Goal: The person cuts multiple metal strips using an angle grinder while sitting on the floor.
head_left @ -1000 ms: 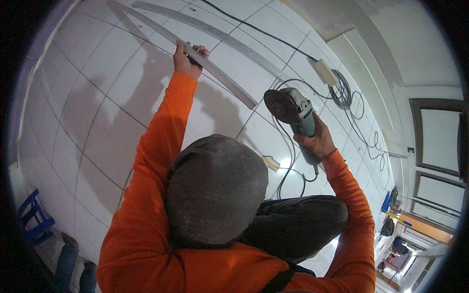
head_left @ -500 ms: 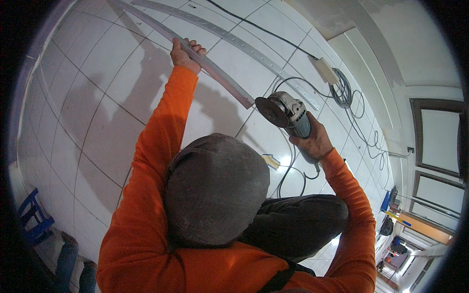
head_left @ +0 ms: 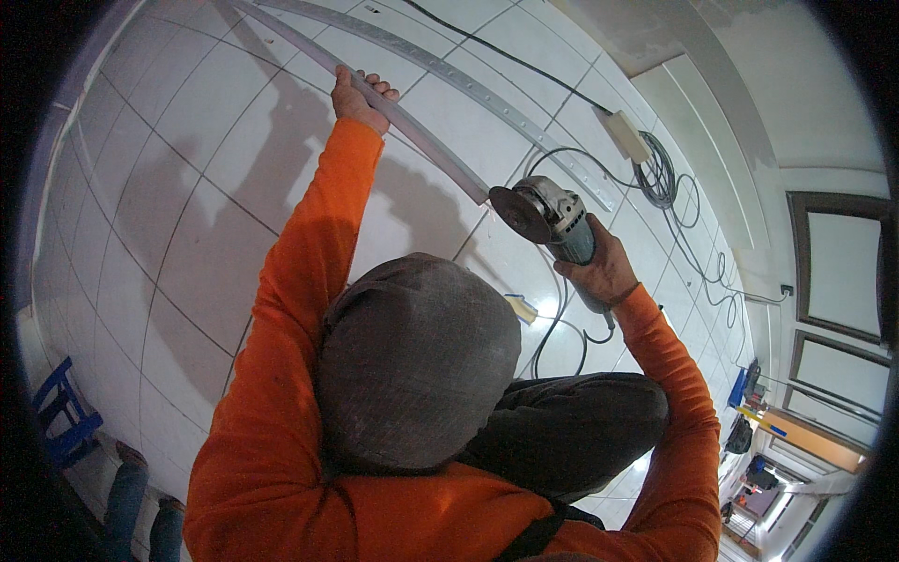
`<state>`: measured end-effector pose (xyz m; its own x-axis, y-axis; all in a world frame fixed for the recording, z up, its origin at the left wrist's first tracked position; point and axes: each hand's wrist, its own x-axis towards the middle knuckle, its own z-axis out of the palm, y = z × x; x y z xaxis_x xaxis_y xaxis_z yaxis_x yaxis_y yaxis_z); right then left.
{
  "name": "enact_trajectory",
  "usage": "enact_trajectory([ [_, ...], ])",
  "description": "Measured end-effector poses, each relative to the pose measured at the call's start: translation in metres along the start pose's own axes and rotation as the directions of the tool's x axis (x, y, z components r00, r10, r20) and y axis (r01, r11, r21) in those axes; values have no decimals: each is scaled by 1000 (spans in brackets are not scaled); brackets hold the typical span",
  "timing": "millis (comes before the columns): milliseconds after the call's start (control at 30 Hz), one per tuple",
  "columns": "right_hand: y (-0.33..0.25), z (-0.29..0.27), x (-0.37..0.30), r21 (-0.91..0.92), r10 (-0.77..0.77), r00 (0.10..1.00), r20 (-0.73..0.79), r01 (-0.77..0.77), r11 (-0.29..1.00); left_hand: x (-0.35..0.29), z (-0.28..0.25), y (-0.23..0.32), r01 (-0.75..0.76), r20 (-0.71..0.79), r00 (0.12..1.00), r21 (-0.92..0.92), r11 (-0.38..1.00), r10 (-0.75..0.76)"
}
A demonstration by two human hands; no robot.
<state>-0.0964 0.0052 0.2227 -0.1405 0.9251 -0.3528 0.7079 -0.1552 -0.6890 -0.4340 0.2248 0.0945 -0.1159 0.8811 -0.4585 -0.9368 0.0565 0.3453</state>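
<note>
Left of the angle grinder (head_left: 574, 242), my left grip (head_left: 359, 105), a bare hand, is wrapped around a long grey bar (head_left: 440, 155). Bar runs up-left from the grinder, near end at the disc (head_left: 521, 214); can't tell if touching. Probably stiff metal, fairly light, maybe slippery; I'd hold it mid-length, well clear of the disc. Grey strip (head_left: 487, 110) lies on the floor (head_left: 520, 37) beyond the grinder. My right grip (head_left: 604, 270) is clasped around the grinder's body; likely heavy, best held there. Coiled cable (head_left: 660, 173) sits up-right of the grinder.
</note>
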Motion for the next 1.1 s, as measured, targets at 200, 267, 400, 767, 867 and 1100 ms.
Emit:
enact_trajectory([
  [200,5,0,1,-15,-13,1000,8,14,1000,0,-1,1,13,7,1000,0,1000,-13],
  [267,14,2,2,-12,-6,1000,6,6,1000,0,-1,-1,2,-7,1000,14,1000,-2],
  [400,8,2,2,31,-2,1000,10,2,1000,-1,-1,-3,5,-11,1000,34,999,-4],
  [767,12,2,5,-114,-37,999,1,37,993,2,-5,-9,2,-23,1000,-30,1000,-2],
  [867,25,3,7,67,-111,994,9,110,992,1,-4,-10,17,2,1000,-62,998,-17],
  [1100,18,4,9,-14,-68,998,-5,68,998,-3,-4,-11,2,-29,1000,-35,999,-3],
])
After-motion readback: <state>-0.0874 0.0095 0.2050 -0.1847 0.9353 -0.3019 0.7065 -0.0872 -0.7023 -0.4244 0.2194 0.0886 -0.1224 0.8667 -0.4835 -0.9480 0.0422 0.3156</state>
